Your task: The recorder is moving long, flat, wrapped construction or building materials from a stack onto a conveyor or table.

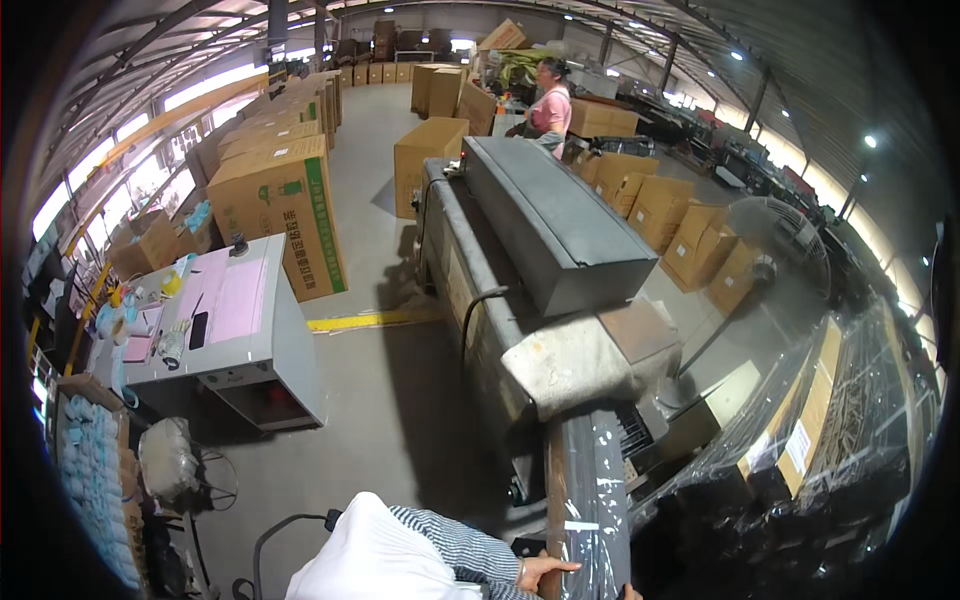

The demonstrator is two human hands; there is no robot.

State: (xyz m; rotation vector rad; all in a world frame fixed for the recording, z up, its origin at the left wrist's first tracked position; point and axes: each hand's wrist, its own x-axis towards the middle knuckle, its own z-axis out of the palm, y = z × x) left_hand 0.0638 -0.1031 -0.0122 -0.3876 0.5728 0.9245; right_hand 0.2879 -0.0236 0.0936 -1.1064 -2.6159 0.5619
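A long, narrow package (590, 490) in shiny clear plastic film, with a brown strip along its left side, lies lengthwise at the bottom centre. Its far end meets a grey-white cloth flap (565, 365) hanging at the near end of a long grey machine (560, 225). My left hand (545, 572), below a striped sleeve, grips the package's left side with the thumb across the top; its other fingers are mostly hidden. At the right side of the package, only the fingertips of my right hand (631, 592) show, curled against its edge; the rest is cut off.
Film-wrapped bundles (800, 430) are stacked close on my right. To the left stands a grey desk (265, 340) with pink sheets and a phone. Cartons (285, 215) line the left and open cartons (690, 240) the right. Beyond the machine, a person (550, 105) in pink stands.
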